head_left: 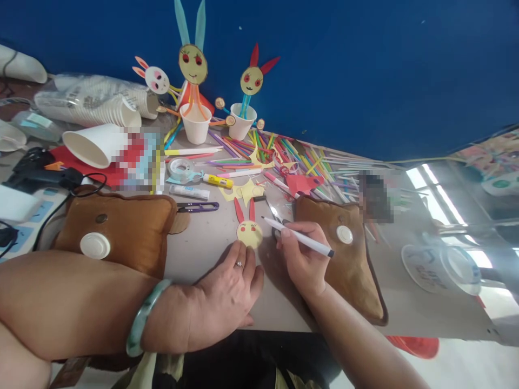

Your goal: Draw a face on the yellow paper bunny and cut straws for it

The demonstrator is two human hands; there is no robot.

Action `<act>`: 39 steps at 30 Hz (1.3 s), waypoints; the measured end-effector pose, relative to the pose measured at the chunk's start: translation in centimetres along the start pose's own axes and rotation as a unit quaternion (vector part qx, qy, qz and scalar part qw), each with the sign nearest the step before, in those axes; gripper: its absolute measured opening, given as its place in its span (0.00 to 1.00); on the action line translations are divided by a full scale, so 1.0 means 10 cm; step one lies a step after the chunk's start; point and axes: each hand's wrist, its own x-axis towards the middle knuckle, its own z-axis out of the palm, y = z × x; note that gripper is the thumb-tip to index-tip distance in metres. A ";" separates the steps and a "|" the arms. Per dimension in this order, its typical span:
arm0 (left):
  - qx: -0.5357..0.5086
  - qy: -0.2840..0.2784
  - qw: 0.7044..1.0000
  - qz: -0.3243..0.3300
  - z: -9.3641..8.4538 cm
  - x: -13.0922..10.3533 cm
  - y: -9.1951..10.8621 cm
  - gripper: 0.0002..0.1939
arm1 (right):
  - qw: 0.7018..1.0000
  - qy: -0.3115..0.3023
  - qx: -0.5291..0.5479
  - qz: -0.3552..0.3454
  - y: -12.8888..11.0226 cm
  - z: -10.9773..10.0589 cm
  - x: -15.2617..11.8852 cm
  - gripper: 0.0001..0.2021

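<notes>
Centrally, a paper rabbit face (250, 235) lies flat on the table (184, 243), its two red ears pointing away from the worker, between a brown cushion (130, 216) at the left and a second cushion (344, 265) at the right. The eyes are red, with dark lashes above them; the lower edge is covered by fingertips, so any marking there cannot be told.

Several faults are possible from this arrangement. The uncapped tip of the marker (310, 242) stands just beside the upper right of the face, near an ear; a slip of the wrist could leave a stray dark line on the pale paper. The face is small and probably light, so weak or uneven pressure from the supporting fingers might let it turn under a stroke. Fingers resting on its lower edge could also smear any fresh ink there. A pair of scissors (274, 210) lies close to the drawing hand and might obstruct its travel, while the yellow paper scraps (242, 192) beyond the ears could be nudged against them.

As to grip, the right hand (305, 254) is closed narrowly in a writing hold, thumb and fingers pinching the marker's white barrel. The left hand (227, 283) grasps nothing: it is laid palm down, its fingers extended, with fingertips touching the lower edge of the face.
</notes>
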 end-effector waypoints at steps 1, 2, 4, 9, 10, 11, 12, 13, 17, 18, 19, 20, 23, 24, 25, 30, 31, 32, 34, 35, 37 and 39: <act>-0.004 -0.003 1.000 -0.001 0.00 0.00 0.00 0.48 | 1.000 0.003 0.002 0.003 0.00 0.00 0.00 0.06; -0.008 -0.007 1.000 -0.001 -0.01 0.00 0.00 0.48 | 1.000 0.007 0.005 0.006 0.00 0.00 -0.01 0.06; -0.015 -0.020 1.000 0.002 -0.04 0.00 -0.01 0.48 | 1.000 0.014 0.016 0.011 -0.01 0.01 -0.01 0.07; -0.031 -0.038 0.999 0.010 -0.12 0.03 -0.04 0.46 | 0.998 0.004 0.058 0.004 -0.04 0.03 0.00 0.05; -0.034 -0.041 0.999 0.009 -0.14 0.03 -0.04 0.46 | 0.998 0.000 0.057 0.003 -0.05 0.03 0.00 0.04; -0.038 -0.044 0.998 0.009 -0.15 0.03 -0.04 0.46 | 0.999 -0.003 0.053 0.004 -0.06 0.03 0.00 0.04; -0.041 -0.047 0.998 0.010 -0.17 0.03 -0.04 0.46 | 0.999 -0.004 0.047 0.007 -0.06 0.03 0.00 0.05; -0.044 -0.050 0.998 0.013 -0.18 0.04 -0.05 0.46 | 0.999 -0.004 0.040 0.011 -0.07 0.03 -0.01 0.05; -0.042 -0.067 0.997 0.014 -0.22 0.05 -0.06 0.45 | 0.999 0.005 0.028 0.033 -0.08 0.03 -0.02 0.05; -0.042 -0.069 0.997 0.014 -0.22 0.05 -0.06 0.45 | 0.999 0.006 0.032 0.034 -0.08 0.03 -0.02 0.05; -0.044 -0.067 0.997 0.015 -0.22 0.05 -0.07 0.44 | 0.999 0.006 0.036 0.034 -0.09 0.03 -0.03 0.04; -0.044 -0.065 0.997 0.015 -0.22 0.05 -0.07 0.44 | 0.999 0.005 0.040 0.033 -0.09 0.03 -0.03 0.04; -0.049 -0.060 0.997 0.015 -0.20 0.04 -0.07 0.45 | 0.999 -0.002 0.047 0.028 -0.09 0.04 -0.03 0.04; -0.053 -0.057 0.997 0.015 -0.19 0.04 -0.06 0.45 | 0.998 -0.003 0.052 0.022 -0.09 0.03 -0.04 0.04; -0.057 -0.054 0.997 0.016 -0.18 0.03 -0.06 0.45 | 0.998 -0.002 0.059 0.012 -0.09 0.03 -0.04 0.05; -0.068 -0.044 0.997 0.007 -0.16 0.03 -0.04 0.45 | 0.999 -0.007 0.042 -0.022 -0.04 -0.01 -0.05 0.09; -0.069 -0.046 0.997 0.005 -0.17 0.03 -0.04 0.45 | 0.999 -0.008 0.032 -0.021 -0.03 -0.02 -0.05 0.09; -0.070 -0.049 0.996 0.004 -0.17 0.03 -0.04 0.45 | 0.999 -0.010 0.026 -0.019 -0.02 -0.03 -0.05 0.10; -0.075 -0.052 0.996 0.005 -0.18 0.04 -0.06 0.45 | 1.000 -0.013 0.024 -0.016 0.00 -0.04 -0.06 0.10; -0.080 -0.054 0.995 0.008 -0.18 0.04 -0.06 0.45 | 0.999 -0.015 0.026 -0.014 0.02 -0.04 -0.07 0.10; -0.085 -0.058 0.995 0.009 -0.18 0.04 -0.07 0.45 | 0.999 -0.013 0.025 -0.015 0.04 -0.05 -0.08 0.10; -0.081 -0.055 0.995 0.008 -0.16 0.02 -0.06 0.46 | 1.000 -0.011 0.017 -0.015 0.06 -0.05 -0.08 0.10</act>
